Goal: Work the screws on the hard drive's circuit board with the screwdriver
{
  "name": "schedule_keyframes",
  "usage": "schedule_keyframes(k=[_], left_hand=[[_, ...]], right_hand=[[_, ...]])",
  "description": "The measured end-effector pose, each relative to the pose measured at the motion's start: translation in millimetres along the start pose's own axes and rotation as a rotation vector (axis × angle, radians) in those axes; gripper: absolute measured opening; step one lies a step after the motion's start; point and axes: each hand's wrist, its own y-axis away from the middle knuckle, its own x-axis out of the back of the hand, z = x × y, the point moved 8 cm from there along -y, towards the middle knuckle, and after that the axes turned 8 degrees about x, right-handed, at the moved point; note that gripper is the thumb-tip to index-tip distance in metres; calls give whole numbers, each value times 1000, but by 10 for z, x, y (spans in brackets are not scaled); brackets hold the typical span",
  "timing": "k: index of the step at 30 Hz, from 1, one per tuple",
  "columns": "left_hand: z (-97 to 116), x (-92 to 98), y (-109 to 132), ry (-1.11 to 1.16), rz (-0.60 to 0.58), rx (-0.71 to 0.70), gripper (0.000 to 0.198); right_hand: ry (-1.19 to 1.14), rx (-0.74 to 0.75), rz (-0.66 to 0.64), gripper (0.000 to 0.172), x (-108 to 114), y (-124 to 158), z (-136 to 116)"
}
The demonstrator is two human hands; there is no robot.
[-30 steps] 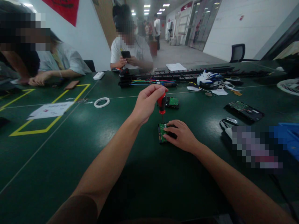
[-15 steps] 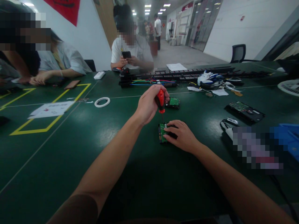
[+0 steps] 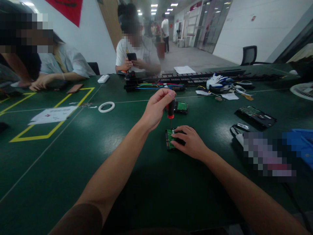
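Note:
In the head view, my left hand is closed around the top of a red and black screwdriver. The screwdriver stands upright, its thin shaft reaching down to the far edge of a hard drive lying with its green circuit board up. Whether the tip sits in a screw is too small to see. My right hand holds the drive from the right, fingertips on the board, covering much of it. Just beyond, partly behind the screwdriver, lies a second hard drive.
Another drive lies to the right, near a blurred-out object with a cable. Behind are long black rails, coloured wires and gloves. A white ring and a paper sheet lie left. Other people sit across the table.
My left hand's fingers have shifted round the screwdriver handle, which has turned to show more black. The right hand and the hard drive have stayed in place.

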Motion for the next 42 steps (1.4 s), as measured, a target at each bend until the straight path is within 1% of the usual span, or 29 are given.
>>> schedule_keyframes(k=[3,6,13,16,19,21,25,32,42], left_hand=[[43,10,4,-65,5,-19,19],[64,3,10,-68,-6,-16,20],[69,-19,6,76,-13,21,16],[50,-25,11,92,1,34,20],[5,-9,20,45,40,52,28],[-10,-16,26,22,37,47,29],[-14,-47,28,41,-11,28,26],[-21,-14,2,97,7,36,26],[13,-34,19,32,-17,18,22]], right_hand=[[5,2,-3,26,-5,-2,-3],[16,8,-12,27,-10,-6,-6],[27,3,-23,28,-16,1,3],[22,1,-20,27,-9,2,0],[22,0,-22,28,-8,0,-6],[25,1,-24,29,-10,-1,-9],[28,5,-21,28,-17,0,-6],[28,18,-19,29,-40,11,14],[35,15,-25,28,-26,0,-3]])
